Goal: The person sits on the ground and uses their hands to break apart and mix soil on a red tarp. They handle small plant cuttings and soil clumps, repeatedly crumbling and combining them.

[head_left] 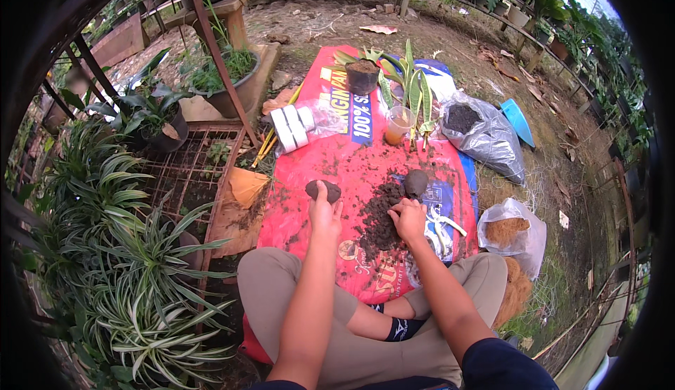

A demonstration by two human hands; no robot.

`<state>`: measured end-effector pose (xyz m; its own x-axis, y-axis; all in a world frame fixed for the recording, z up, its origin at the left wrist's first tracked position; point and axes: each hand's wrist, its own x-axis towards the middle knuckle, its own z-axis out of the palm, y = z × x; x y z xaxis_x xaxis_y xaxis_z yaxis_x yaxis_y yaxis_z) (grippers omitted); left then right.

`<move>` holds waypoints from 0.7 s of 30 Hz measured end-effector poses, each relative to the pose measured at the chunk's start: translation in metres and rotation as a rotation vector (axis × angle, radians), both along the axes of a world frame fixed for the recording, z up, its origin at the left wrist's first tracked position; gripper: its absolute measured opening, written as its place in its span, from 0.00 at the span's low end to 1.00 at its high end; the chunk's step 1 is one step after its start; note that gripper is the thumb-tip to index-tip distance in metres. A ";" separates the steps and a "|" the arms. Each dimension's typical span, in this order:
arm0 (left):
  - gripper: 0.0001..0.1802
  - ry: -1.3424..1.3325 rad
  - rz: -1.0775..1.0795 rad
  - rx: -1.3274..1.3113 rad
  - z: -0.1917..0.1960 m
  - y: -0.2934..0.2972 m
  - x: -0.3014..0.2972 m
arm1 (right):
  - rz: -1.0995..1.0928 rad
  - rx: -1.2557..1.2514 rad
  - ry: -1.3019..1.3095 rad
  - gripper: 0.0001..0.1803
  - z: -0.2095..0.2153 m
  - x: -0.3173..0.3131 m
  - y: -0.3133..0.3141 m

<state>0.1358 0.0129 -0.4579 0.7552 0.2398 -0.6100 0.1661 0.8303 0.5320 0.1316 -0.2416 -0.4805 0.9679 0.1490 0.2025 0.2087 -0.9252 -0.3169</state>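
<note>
My left hand (323,216) holds a dark ball of soil (312,190) above the red sheet (299,165), the thumb laid over its top. With fingers curled, my right hand (408,219) grips at the right side of a heap of loose dark soil (380,214); its fingertips are partly hidden there. Just beyond this hand sits a second soil ball (416,182). White strips (441,230) lie to its right. Farther off stand a clear cup of brownish liquid (399,127), upright snake plant leaves (415,95) and a black pot filled with soil (363,76).
A grey plastic bag of soil (485,133) and a blue scoop-like container (518,123) are at far right. Nearer lies a clear bag of brown fibre (510,232). White rolls (290,127) rest at far left. Striped-leaf plants (148,263) and a rusty metal rack (186,161) border my left side.
</note>
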 end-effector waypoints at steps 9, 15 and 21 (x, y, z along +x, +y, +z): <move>0.33 -0.021 -0.011 0.114 -0.003 -0.007 0.007 | 0.011 0.071 -0.014 0.10 0.022 0.041 0.017; 0.31 0.055 -0.031 0.153 -0.006 -0.007 0.006 | 0.332 -0.388 -0.113 0.08 0.004 0.058 0.041; 0.29 0.052 -0.031 0.179 -0.013 -0.004 0.008 | 0.346 -0.534 -0.081 0.08 -0.004 0.071 0.033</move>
<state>0.1437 0.0084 -0.4713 0.7328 0.3248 -0.5980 0.2211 0.7175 0.6606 0.2025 -0.2081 -0.4845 0.8304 0.5507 0.0847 0.5275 -0.8260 0.1986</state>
